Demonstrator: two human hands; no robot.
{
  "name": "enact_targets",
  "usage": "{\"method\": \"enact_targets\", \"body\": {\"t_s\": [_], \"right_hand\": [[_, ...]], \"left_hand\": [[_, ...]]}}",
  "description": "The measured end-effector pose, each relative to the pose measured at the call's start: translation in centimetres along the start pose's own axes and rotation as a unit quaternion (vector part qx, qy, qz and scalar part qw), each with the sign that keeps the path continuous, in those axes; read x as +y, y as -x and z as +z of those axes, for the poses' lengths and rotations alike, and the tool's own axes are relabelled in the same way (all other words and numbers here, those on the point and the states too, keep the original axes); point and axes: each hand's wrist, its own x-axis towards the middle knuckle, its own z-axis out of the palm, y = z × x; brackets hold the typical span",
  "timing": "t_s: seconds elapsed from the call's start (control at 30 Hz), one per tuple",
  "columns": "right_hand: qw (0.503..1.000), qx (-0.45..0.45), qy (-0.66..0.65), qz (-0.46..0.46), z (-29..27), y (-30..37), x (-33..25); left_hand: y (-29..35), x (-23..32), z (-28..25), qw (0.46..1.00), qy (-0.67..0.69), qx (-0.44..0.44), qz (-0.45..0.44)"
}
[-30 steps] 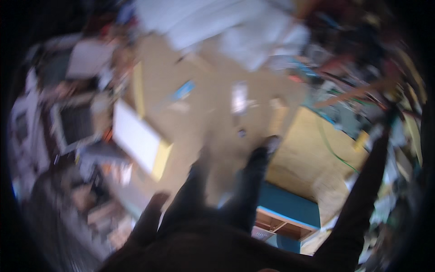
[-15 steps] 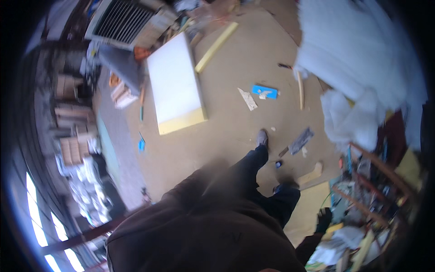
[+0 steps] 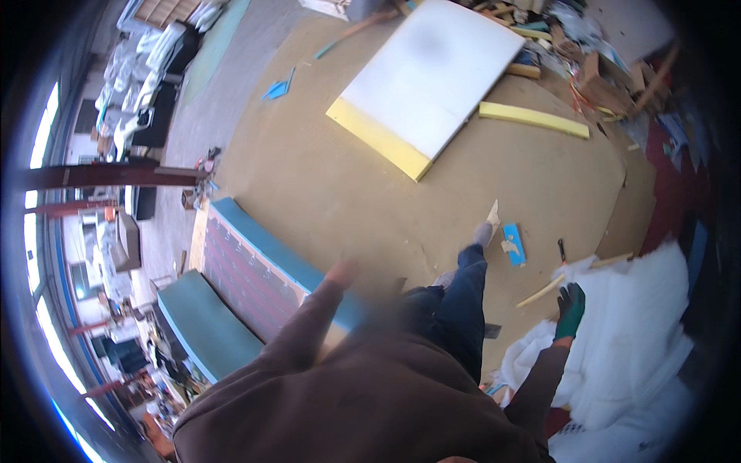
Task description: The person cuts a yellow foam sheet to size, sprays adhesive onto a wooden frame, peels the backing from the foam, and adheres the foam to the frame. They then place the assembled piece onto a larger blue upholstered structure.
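My left hand is stretched out low over the floor, close to a sofa-like frame edged with blue-green foam. Its fingers are blurred, so I cannot tell whether they are open or closed. My right hand, in a green and black glove, is open with its fingers apart and nothing visible in it. It is beside or over a heap of white fluffy batting; whether it touches the batting is unclear. A thin pale foam strip and a dark-handled knife lie near that hand.
A big white and yellow foam slab lies ahead on brown board flooring, with a yellow foam strip to its right. A blue piece lies by my foot. A blue-green foam panel is at the left; scraps pile up far right.
My view has swung to the right and I have stepped forward. The blue-green frame has come into view at left. My right hand is now near the batting; my left hand now shows.
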Motion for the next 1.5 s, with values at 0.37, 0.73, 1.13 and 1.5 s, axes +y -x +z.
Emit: {"method": "enact_targets", "body": {"t_s": [0.37,0.73,1.13,1.5], "right_hand": [[0.967,-0.191,0.097,0.135,35.6,-24.4,0.5],[0.897,-0.260,0.280,0.222,58.6,-55.7,17.3],[0.956,-0.208,0.040,0.204,72.7,-70.0,26.8],[0.928,-0.286,0.118,0.208,83.8,-49.4,-3.0]], "left_hand": [[-3.7,-2.3,-1.3,0.961,0.147,-0.055,-0.228],[-7.4,6.3,-1.5,0.908,0.123,-0.060,-0.397],[-5.0,7.5,5.2,0.806,0.290,-0.120,-0.502],[-9.9,2.5,2.6,0.841,0.251,0.055,-0.476]]}}
